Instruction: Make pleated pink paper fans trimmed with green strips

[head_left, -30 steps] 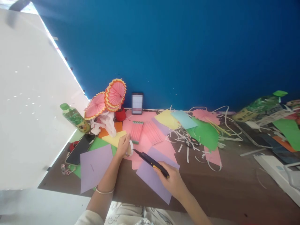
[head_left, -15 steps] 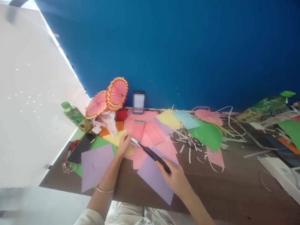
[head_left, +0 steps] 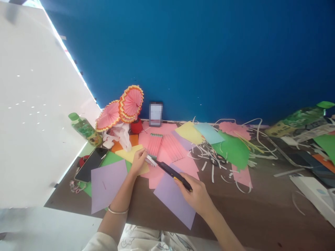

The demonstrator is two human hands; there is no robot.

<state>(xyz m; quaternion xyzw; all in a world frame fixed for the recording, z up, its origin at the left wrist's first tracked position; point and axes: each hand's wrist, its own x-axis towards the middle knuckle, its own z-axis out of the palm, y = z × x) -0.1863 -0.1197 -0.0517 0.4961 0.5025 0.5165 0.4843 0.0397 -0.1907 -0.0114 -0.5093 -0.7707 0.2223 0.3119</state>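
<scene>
My right hand (head_left: 195,193) is wrapped round the handle of a long black tool (head_left: 172,172) with yellow on its grip. The tool's tip meets a small white strip (head_left: 151,160) at my left hand. My left hand (head_left: 138,161) pinches the near end of that strip above yellow paper (head_left: 128,155). Just behind lie pleated pink papers (head_left: 171,148), one with a green edge. A purple sheet (head_left: 175,198) lies beneath the tool, and another purple sheet (head_left: 108,184) is left of my left wrist.
Pink and yellow paper fans (head_left: 131,103) stand at the back left, near a green-capped bottle (head_left: 85,130) and a phone (head_left: 91,165). An upright phone (head_left: 156,114) leans on the blue wall. Paper scraps, scissors (head_left: 217,160), cables and a white box (head_left: 312,198) lie rightward.
The tool's tip and the white strip have shifted very slightly. Both hands keep their holds, and the whole view has moved a little.
</scene>
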